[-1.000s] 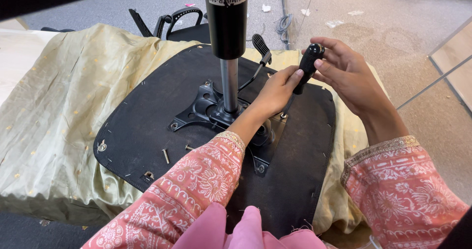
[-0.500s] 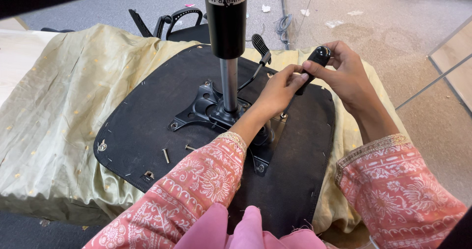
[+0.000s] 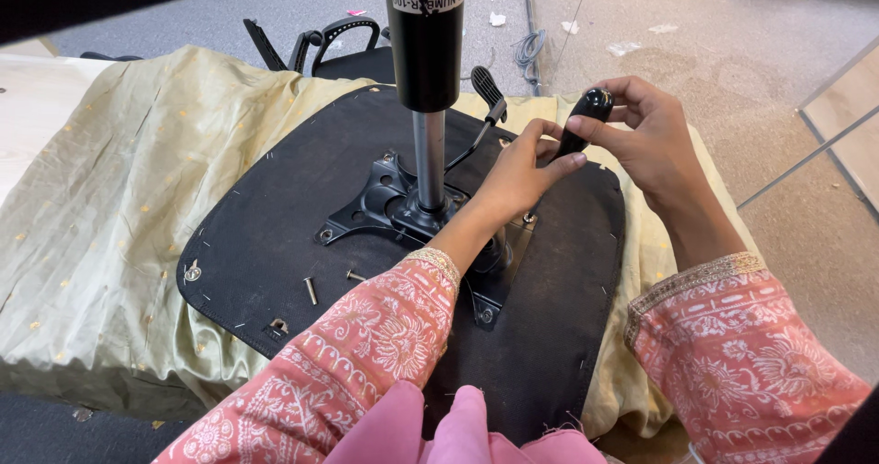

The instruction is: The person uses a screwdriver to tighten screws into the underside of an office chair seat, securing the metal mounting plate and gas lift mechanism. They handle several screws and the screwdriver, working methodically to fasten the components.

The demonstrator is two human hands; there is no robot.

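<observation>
While the upturned black seat pan point(image 3: 275, 235) lies flat on a pale green cloth point(image 3: 101, 198) spread over the desk, I hold a black handle point(image 3: 584, 120) above its far right edge. Labels first: one white rectangular label with dark print wraps the top of the black gas cylinder point(image 3: 424, 38), which stands upright from the black metal mechanism plate point(image 3: 385, 203) bolted at the seat pan's centre. I see no other label or package.

The handle is a short rounded grip. Its long axis runs on a slant, the rounded end pointing up and away to the right, the lower end pointing down toward the seat pan. Whatever shaft continues below it is hidden behind my left hand.

My right hand point(image 3: 655, 139) has its fingers point(image 3: 618, 88) closed narrowly around the handle's upper end. My left hand point(image 3: 522, 175) has its fingers point(image 3: 560, 163) pinched at the lower end, thumb and forefinger meeting there.

A black lever paddle point(image 3: 488, 87) rises behind my left hand. Two loose screws point(image 3: 311, 290) lie on the seat pan near its front left edge.
</observation>
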